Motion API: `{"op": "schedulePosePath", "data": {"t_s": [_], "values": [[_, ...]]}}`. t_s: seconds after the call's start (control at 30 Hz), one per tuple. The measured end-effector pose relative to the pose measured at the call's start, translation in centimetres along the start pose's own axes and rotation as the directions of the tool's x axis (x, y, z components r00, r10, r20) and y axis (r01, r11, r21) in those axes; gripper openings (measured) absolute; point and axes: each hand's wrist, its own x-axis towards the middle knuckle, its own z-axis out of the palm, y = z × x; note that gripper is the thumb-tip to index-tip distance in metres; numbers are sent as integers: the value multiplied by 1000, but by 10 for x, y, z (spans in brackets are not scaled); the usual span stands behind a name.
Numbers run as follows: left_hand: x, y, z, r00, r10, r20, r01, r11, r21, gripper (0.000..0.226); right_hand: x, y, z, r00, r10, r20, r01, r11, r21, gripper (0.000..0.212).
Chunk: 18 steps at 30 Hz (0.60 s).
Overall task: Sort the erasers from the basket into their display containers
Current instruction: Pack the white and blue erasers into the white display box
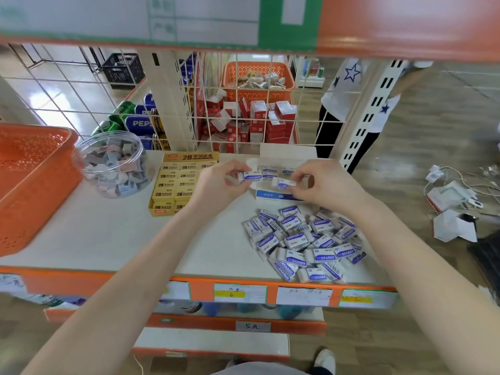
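Head view: left hand (219,184) and right hand (323,186) each pinch an eraser (251,176) at the part-filled display box (286,158); the eraser pile (303,244) near it lies unsorted.

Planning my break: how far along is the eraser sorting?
Done: jar and yellow box look stocked; a few erasers stand in the white box. In hand: left hand holds one eraser, right hand another, over it. Left: the loose pile on the shelf.
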Motion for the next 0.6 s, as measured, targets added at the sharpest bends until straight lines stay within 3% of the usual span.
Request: {"op": "schedulePosePath", "data": {"t_s": [0.07,0.3,0.43,0.6], "values": [[1,1,2,1000,-5,18,5,1000,-8,19,8,11,-5,998,46,35,-45,999,-22,23],[7,11,13,999,-32,35,32,999,-19,19,32,16,11,991,96,89,-54,919,-390,25],[6,9,13,999,-24,47,26,999,-34,21,40,11,21,995,92,30,-72,914,-399,25],[4,4,10,998,-26,60,26,1000,4,22,39,12,29,990,131,-58,-142,954,-265,21]]}}
